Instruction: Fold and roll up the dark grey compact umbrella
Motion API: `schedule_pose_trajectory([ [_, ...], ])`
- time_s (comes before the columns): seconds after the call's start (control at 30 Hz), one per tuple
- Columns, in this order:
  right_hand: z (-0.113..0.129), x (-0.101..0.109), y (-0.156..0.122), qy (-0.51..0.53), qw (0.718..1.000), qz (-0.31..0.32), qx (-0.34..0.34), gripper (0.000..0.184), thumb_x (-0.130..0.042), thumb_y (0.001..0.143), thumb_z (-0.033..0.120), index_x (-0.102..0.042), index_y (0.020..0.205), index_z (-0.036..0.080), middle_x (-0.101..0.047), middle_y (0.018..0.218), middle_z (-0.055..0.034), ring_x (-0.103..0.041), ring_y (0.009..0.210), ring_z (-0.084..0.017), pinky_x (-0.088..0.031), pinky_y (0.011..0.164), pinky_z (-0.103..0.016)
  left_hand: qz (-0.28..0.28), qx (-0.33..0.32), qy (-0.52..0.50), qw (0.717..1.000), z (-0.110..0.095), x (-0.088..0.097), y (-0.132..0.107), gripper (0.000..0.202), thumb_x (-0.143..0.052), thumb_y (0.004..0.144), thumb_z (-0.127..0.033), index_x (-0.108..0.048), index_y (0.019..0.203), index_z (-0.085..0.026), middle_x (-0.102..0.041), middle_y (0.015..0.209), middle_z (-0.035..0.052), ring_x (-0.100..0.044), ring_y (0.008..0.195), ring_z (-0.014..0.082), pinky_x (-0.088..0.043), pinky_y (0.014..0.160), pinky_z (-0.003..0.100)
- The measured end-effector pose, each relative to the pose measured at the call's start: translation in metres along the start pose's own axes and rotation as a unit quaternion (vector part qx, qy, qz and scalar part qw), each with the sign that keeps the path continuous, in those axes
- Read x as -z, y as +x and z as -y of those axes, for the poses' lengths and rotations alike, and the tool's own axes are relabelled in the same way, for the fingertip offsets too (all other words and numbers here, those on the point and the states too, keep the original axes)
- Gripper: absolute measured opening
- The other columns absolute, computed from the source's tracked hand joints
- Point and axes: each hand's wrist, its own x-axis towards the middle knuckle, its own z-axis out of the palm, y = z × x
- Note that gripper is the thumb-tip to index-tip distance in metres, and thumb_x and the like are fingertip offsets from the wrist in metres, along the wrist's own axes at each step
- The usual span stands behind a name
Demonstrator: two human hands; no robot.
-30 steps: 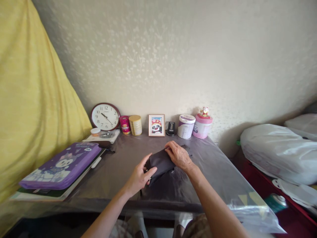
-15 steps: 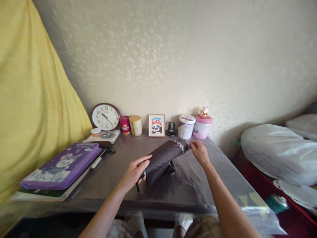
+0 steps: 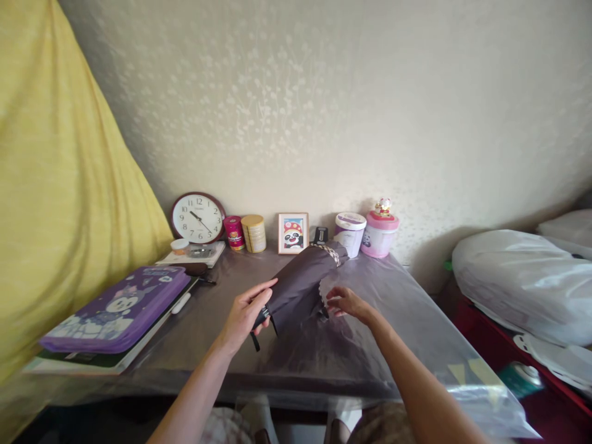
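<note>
Umbrella (image 3: 300, 277) closed, its folds loose, not wrapped tight. Left hand (image 3: 247, 311) clamped round handle (image 3: 261, 318). Right hand (image 3: 346, 303) unclenched, fingers parted beside the folds; contact unclear.

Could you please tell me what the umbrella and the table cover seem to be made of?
Umbrella: probably thin synthetic fabric with a dull sheen, judging by its soft folds. Table cover: likely clear, glossy plastic, judging by its wrinkles, reflections and see-through corner.
</note>
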Motion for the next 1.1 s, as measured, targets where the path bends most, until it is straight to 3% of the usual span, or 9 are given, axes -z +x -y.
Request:
schedule_pose_trajectory([
  [0.27,0.006,-0.009,-0.006,0.127,0.989,0.07,-0.007,0.031,-0.064,0.057,0.012,-0.047,0.082,0.018,-0.057,0.073,0.0021,-0.063,0.066,-0.014,-0.049,0.06,-0.027,-0.004,-0.007,-0.018,1.0,-0.001,0.0,-0.001,0.06,-0.05,0.077,-0.047,-0.045,0.127,-0.014,-0.048,0.042,-0.0053,-0.043,0.032,0.0069,-0.027,0.031,0.015],
  [0.4,0.005,-0.011,-0.005,0.141,0.986,0.093,0.0,0.036,-0.066,0.054,0.013,-0.05,0.086,0.018,-0.056,0.066,0.0045,-0.063,0.065,-0.015,-0.049,0.06,-0.027,-0.006,-0.008,-0.019,1.0,-0.003,0.0,-0.001,0.059,-0.05,0.078,-0.047,-0.045,0.127,-0.015,-0.048,0.041,-0.0052,-0.042,0.032,0.007,-0.027,0.031,0.015],
  [0.53,0.005,-0.006,-0.006,0.133,0.984,0.118,-0.004,0.032,-0.066,0.054,0.018,-0.057,0.085,0.015,-0.061,0.063,0.0011,-0.062,0.066,-0.014,-0.047,0.063,-0.026,-0.01,-0.008,-0.016,1.0,-0.001,0.002,-0.001,0.058,-0.049,0.078,-0.046,-0.045,0.127,-0.015,-0.049,0.041,-0.0048,-0.041,0.032,0.0066,-0.027,0.031,0.015],
  [0.63,0.005,-0.002,-0.006,0.117,0.988,0.103,0.009,0.027,-0.068,0.055,0.023,-0.063,0.08,0.013,-0.063,0.064,-0.0008,-0.06,0.063,-0.012,-0.046,0.064,-0.025,-0.016,-0.008,-0.014,1.0,0.002,0.004,0.001,0.057,-0.048,0.079,-0.046,-0.046,0.127,-0.015,-0.05,0.04,-0.0043,-0.038,0.03,0.0057,-0.027,0.031,0.015],
  [0.9,0.013,0.003,-0.006,0.03,0.992,-0.034,0.121,0.016,-0.067,0.059,0.029,-0.066,0.064,0.014,-0.061,0.061,0.001,-0.053,0.062,-0.011,-0.042,0.066,-0.025,-0.037,-0.01,-0.015,0.999,0.007,0.009,0.004,0.059,-0.049,0.078,-0.048,-0.045,0.127,-0.016,-0.05,0.04,-0.0043,-0.036,0.03,0.0055,-0.027,0.031,0.014],
  [1.1,0.026,0.009,-0.021,0.158,0.981,0.012,0.11,0.022,-0.07,0.059,0.028,-0.066,0.076,0.015,-0.061,0.074,0.0004,-0.055,0.068,-0.011,-0.049,0.066,-0.026,-0.051,-0.012,-0.012,0.999,0.01,0.011,0.006,0.058,-0.048,0.078,-0.048,-0.047,0.126,-0.015,-0.05,0.04,-0.0041,-0.037,0.03,0.0059,-0.027,0.03,0.014],
])
